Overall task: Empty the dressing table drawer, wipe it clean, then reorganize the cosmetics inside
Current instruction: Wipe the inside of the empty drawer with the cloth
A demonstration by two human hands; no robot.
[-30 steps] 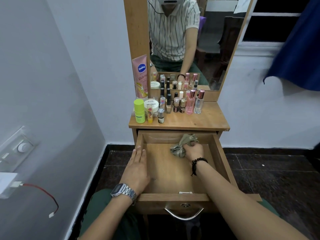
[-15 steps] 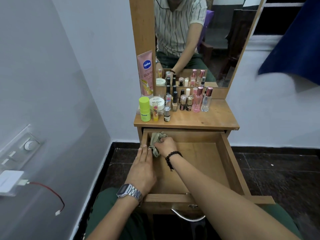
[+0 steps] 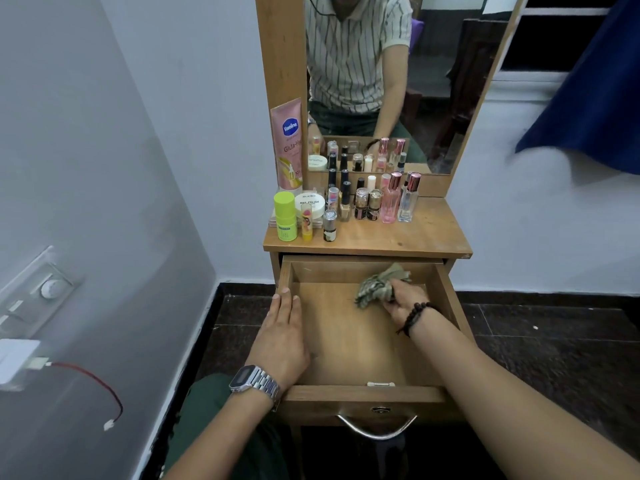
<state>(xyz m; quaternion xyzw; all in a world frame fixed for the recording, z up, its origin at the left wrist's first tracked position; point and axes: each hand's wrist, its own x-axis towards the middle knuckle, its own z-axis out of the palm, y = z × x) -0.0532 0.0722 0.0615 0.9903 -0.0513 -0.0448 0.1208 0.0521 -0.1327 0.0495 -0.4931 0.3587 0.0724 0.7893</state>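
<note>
The wooden drawer [image 3: 349, 344] is pulled out and holds nothing but a crumpled greenish cloth [image 3: 375, 285]. My right hand [image 3: 403, 303] grips that cloth at the drawer's back right corner, pressing it on the drawer floor. My left hand [image 3: 282, 332] lies flat with straight fingers along the drawer's left wall. Several cosmetics [image 3: 346, 206] stand in rows on the dressing table top [image 3: 426, 237]: a pink Vaseline tube [image 3: 287, 147], a green stick [image 3: 285, 216], a white nail polish jar [image 3: 310, 202] and two perfume bottles [image 3: 400, 199].
A mirror [image 3: 398, 81] rises behind the tabletop and reflects me. A grey wall with a switch panel [image 3: 38, 292] and a red wire [image 3: 90, 382] is close on the left. Dark floor tiles [image 3: 554, 341] lie on both sides. Blue fabric [image 3: 595, 91] hangs at upper right.
My right hand has swept the cloth from the back left corner of the drawer across to the back right. My left hand stays on the left wall.
</note>
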